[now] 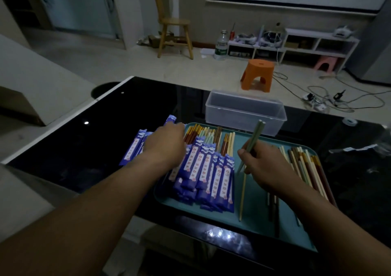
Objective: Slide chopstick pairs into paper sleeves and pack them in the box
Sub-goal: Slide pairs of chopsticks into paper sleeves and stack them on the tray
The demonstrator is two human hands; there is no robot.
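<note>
While my right hand [262,165] grips the green chopstick pair [256,136] pointing away from me, my left hand [167,142], grip not discernible, rests on a roughly parallel paper sleeve [170,119] leftward.

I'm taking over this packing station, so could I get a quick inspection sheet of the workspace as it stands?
Surface: black glossy table, teal tray at its near edge.
Job's things: blue paper sleeves piled on the tray's left, more beside it on the table; loose chopsticks on the tray's right and far side; clear box behind the tray, looks empty.
Clutter: tape roll, plastic wrapper on the table's right.
Grippers: left hand on the sleeves, grip unclear; right hand holds green chopsticks.
Cables: loose cables on the floor beyond the table.
Surroundings: orange stool, wooden chair, white shelf.
</note>
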